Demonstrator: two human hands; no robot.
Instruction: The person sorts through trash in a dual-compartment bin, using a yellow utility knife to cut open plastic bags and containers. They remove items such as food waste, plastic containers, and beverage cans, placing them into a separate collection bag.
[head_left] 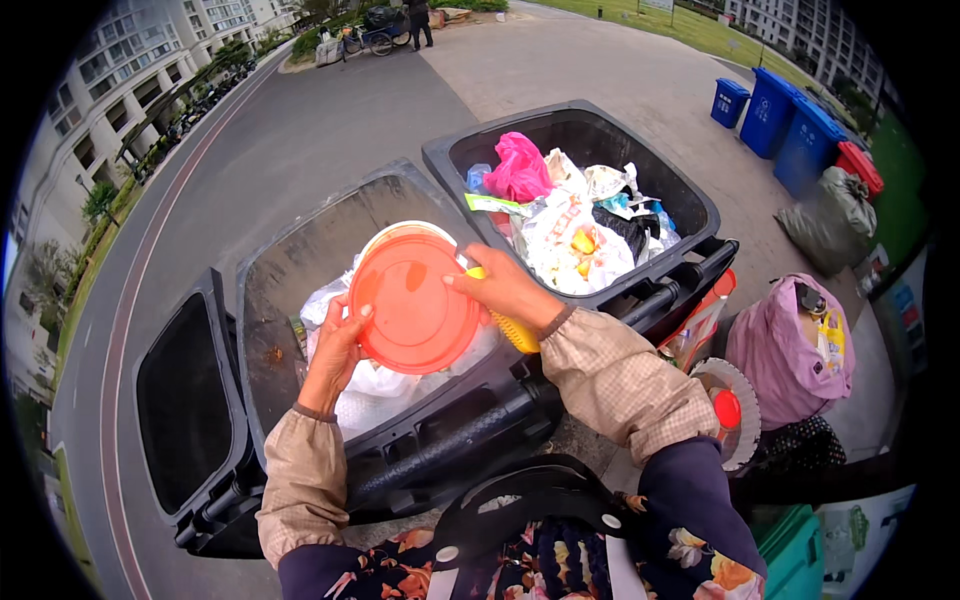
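Left hand [338,345] and right hand [508,292], fingers partly curled, pinch opposite sides of a round red lid [415,305] (no long axis) between them mid-frame, the right also holding something yellow [517,334]. Beneath, the left-centre bin [325,225] contains white plastic [380,381]; the upper-right bin [595,128] contains a pink bag [518,168] and crumpled wrappers [560,235].

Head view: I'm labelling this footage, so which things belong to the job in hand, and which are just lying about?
Likely the job's:
red round lid, with left hand and right hand on it
yellow object at the right hand, partly hidden
open black bin beneath

Apparently just about:
blue bins
lilac sack
tricycle
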